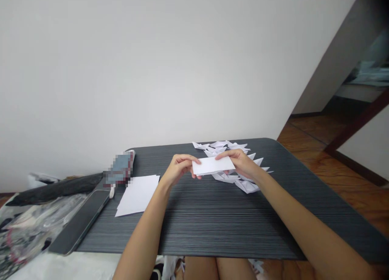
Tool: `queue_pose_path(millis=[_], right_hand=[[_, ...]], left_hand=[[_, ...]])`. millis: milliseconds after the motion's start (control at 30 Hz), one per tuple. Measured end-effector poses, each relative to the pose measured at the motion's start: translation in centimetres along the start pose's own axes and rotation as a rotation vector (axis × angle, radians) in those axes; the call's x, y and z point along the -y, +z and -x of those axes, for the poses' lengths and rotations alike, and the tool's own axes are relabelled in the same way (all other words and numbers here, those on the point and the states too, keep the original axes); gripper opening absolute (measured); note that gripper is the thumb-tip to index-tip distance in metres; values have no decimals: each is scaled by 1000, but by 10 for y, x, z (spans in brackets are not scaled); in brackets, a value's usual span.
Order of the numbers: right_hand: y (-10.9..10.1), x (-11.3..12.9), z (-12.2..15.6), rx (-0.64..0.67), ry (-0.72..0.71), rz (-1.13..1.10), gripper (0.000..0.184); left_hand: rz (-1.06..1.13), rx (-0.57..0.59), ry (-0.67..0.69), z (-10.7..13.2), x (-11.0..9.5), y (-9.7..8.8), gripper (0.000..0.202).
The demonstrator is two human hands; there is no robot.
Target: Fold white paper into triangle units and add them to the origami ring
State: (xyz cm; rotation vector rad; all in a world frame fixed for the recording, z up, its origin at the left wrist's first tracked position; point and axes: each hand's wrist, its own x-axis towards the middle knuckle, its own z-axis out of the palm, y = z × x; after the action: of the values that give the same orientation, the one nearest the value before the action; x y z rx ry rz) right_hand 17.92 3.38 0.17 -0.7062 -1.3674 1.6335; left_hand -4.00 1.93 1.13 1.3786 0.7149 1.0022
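I hold a folded white sheet of paper (pixel 212 165) a little above the dark striped table (pixel 212 219). My left hand (pixel 179 168) pinches its left end with curled fingers. At the paper's right end my right hand (pixel 240 160) is closed on the upper edge. Behind and under the right hand lies a pile of several folded white paper boats (pixel 234 166).
A small stack of flat white sheets (pixel 137 195) lies on the table's left part. A dark phone or tablet (pixel 80 221) rests over the left edge, beside a long black object (pixel 57 189) and clear plastic bags (pixel 33 227). Wooden floor (pixel 334 166) lies to the right.
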Motion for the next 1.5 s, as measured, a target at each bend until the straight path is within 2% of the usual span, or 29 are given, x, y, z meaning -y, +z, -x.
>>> queue_pose_path(millis=[200,267,333,400,467,567,700,800,900,967,1033,1100,1167,1233,1333,1500], right_hand=[[1,-3,4,82,8,-9,11],[4,-3,6,121,28,4,15],[6,0,8,140,37,21,25],[7,5,10,123,-11,22,37],[4,12,12,85,-119,30,43],[-6,20,17,145,-229,126,45],[-19,28,22,308,-236,156,38],[-18,31,23,318,-220,191,41],[-8,26,19,171,-249,329,13],[-1,19,15,29,-283,321,11],[4,13,13,-30,-255,328,12],[8,9,12,-33,-228,341,13],[11,8,13,-24,-228,367,13],[15,7,15,-20,-246,416,13],[21,7,17,-5,-296,502,13],[25,6,20,-49,-360,611,10]], left_hand=[[13,47,-51,0,-5,8,25],[28,33,-104,0,-1,14,20],[120,44,-192,1,5,18,30],[256,45,-252,0,11,22,37],[382,28,-268,-1,17,25,39],[510,-5,-308,-3,19,32,33],[573,-28,-342,-3,15,39,26],[563,-25,-311,-1,12,41,25],[467,88,-308,0,14,42,27],[356,145,-302,0,17,44,32],[205,54,-224,0,18,45,33],[40,-123,-69,0,16,46,27],[-129,-237,90,1,12,45,31],[-293,-246,194,3,7,46,32],[-476,-217,275,7,4,48,26],[-549,-264,332,10,5,55,18]])
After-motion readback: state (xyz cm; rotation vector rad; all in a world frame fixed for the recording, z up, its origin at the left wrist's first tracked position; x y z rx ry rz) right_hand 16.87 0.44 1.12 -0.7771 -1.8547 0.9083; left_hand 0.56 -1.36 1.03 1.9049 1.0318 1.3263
